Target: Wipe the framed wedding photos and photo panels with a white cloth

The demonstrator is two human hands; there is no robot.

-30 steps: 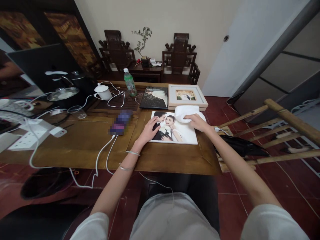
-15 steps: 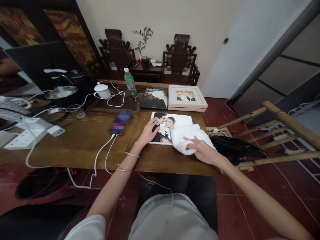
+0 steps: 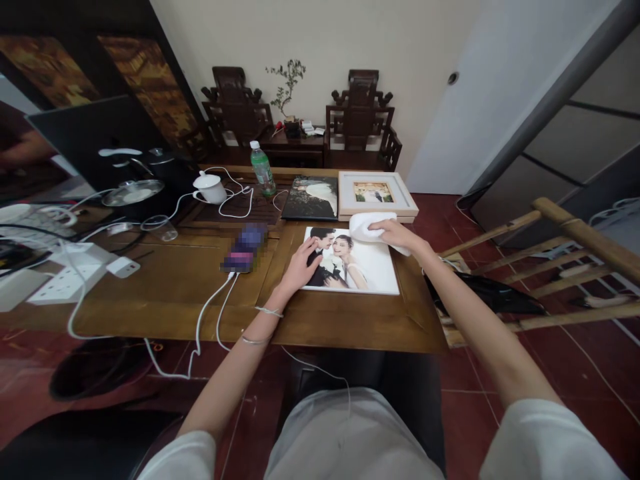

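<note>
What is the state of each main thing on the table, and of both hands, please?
Left hand: flat, on the photo panel's left part
Right hand: closed on the white cloth
White cloth: bunched, over the panel's far right corner
Photo panel: flat, face up
Framed picture: flat, face up
Bottle: upright, capped
White cup: upright, lidded
Pot: lidded
Phone: cabled, display blurred

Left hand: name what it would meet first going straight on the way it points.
Past the white photo panel beneath it, the left hand would probably meet the near edge of the dark picture, close to the pale frame beside it. Heights are hard to judge here.
</note>
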